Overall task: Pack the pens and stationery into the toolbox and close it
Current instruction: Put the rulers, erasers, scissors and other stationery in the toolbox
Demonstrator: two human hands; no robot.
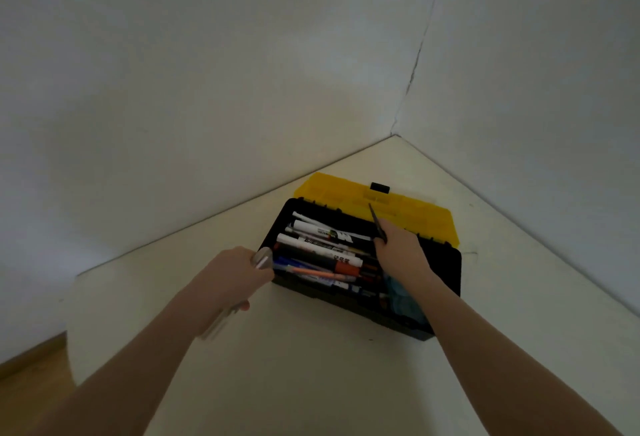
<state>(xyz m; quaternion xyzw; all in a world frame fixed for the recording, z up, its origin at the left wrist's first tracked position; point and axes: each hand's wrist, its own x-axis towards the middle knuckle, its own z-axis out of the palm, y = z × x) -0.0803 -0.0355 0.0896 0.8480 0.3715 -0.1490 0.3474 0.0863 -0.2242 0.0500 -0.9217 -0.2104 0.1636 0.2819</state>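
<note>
A: Where is the toolbox (446, 269)?

B: On a pale table (311, 383) set in a wall corner. Its black tray faces the person; the yellow lid (346, 193) lies open behind it, towards the wall.

A: And the hands?

B: The left hand (232, 280) is at the tray's left end, fingers curled round a silvery pen (262, 259) that slants along the forearm, its tip towards the tray. The right hand (401, 248) is over the tray's back right part, pinching a dark pen (376, 222) that points up and away.

A: How do the packed pens (318, 255) lie?

B: Lengthwise, left to right. Each held pen probably needs turning to match.
</note>
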